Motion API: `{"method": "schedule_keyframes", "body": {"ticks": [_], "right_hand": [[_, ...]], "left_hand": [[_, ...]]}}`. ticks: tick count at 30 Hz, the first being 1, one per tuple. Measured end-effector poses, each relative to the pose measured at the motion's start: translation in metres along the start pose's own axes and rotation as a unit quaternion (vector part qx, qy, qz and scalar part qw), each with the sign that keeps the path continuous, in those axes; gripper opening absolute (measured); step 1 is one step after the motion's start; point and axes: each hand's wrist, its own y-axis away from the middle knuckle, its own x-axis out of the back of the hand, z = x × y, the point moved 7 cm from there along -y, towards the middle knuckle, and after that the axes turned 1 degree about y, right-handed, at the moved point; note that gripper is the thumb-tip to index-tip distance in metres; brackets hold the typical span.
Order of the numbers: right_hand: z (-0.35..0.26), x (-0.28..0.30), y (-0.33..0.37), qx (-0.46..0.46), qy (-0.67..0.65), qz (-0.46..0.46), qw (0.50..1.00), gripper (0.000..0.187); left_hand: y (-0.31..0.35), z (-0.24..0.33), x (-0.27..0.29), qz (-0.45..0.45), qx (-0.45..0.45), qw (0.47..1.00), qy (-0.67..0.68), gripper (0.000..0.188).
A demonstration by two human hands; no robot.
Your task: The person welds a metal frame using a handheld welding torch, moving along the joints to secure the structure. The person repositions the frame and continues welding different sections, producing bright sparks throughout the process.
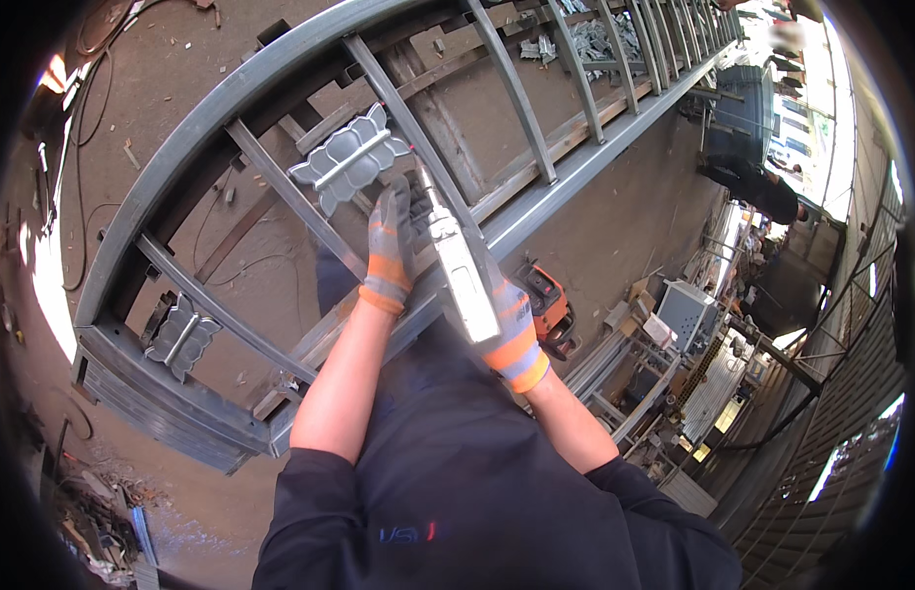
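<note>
My right hand (516, 334), in a grey and orange glove, is closed around the rear of a white handheld welding gun (461, 285). My left hand (391, 241), gloved alike, is curled against the gun's slim front end; its palm side is partly hidden. The gun's nozzle points up at a metal crossbar (410, 123) of a long grey steel frame (182, 128). Beside the nozzle, a silvery leaf-shaped ornament (349, 157) sits between two crossbars, close to my left fingertips. Small red spots show near its two right corners.
Another ornament (182, 339) sits at the frame's near left end. An orange and black machine (548, 305) stands on the floor to the right. Metal pieces (605, 41) lie heaped beyond the bars. A person (757, 187) is far right, near stacked materials and a grey box (686, 313).
</note>
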Motion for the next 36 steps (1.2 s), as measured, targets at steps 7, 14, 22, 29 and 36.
{"method": "schedule_keyframes", "body": {"ticks": [7, 14, 22, 29, 36], "right_hand": [[0.010, -0.012, -0.004, -0.036, 0.004, -0.028, 0.999, 0.057], [0.004, -0.011, 0.000, -0.036, 0.004, -0.013, 0.999, 0.060], [0.002, -0.011, -0.004, -0.048, -0.015, -0.011, 0.999, 0.064], [0.003, -0.013, -0.003, -0.046, 0.004, -0.023, 0.999, 0.072], [0.004, -0.014, -0.001, -0.049, -0.004, -0.023, 0.998, 0.076]], "left_hand": [[0.028, 0.008, -0.016, -0.137, -0.009, 0.988, -0.072, 0.043], [0.024, 0.017, -0.021, -0.159, -0.015, 0.985, -0.065, 0.052], [0.023, 0.011, -0.012, -0.182, -0.021, 0.981, -0.066, 0.058], [0.019, 0.003, -0.002, -0.156, -0.018, 0.985, -0.069, 0.060], [0.019, 0.003, 0.000, -0.163, 0.003, 0.985, -0.051, 0.061]]}}
